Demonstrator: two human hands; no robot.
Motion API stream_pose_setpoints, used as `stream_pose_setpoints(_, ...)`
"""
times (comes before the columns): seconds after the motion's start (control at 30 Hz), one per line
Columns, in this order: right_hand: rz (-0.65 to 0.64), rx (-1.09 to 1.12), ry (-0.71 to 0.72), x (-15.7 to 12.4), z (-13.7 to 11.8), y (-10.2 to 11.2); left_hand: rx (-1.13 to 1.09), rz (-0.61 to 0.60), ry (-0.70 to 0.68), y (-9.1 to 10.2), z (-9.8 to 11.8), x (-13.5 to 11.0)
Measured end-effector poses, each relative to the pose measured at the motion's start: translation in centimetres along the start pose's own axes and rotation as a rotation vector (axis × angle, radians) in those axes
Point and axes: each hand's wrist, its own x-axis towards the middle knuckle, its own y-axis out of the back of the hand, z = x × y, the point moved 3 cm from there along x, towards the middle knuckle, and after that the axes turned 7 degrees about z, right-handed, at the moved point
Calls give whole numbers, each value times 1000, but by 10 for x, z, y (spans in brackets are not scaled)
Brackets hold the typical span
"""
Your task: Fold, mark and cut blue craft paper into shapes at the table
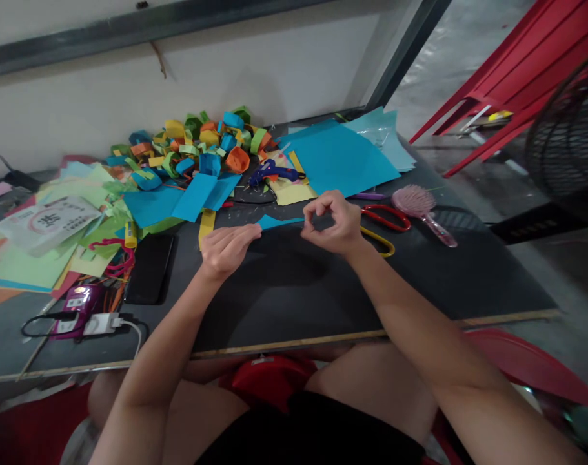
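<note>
A narrow strip of blue paper [279, 222] stretches between my two hands, just above the dark tabletop. My left hand [228, 248] has its fingers pressed together on the strip's left end. At the other end, my right hand [332, 223] pinches the tip between thumb and fingertips, the fingers curled into a ring. Close to my right wrist lie scissors with red and yellow handles [386, 218]. Beyond the hands, a blue glue gun [277, 173] rests by a sheet of yellow paper [294, 192].
A heap of small folded paper baskets [209, 145] sits against the wall. Blue sheets [344, 158] lie at the back right, near a pink hairbrush [422, 210]. A black phone [150, 268], a purple power strip [79, 307] and coloured papers [32, 258] occupy the left.
</note>
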Motion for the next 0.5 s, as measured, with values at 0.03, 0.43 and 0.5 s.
stream_pose_setpoints(0.03,15,-16,-15,0,4,2,34,29,32,2,-4,0)
stream_pose_setpoints(0.43,49,-32,-15,-2,-3,-9,-51,-85,106,4,-12,-8)
stream_pose_setpoints(0.5,21,-52,71,-3,-8,-13,-102,-194,30,-1,-3,-10)
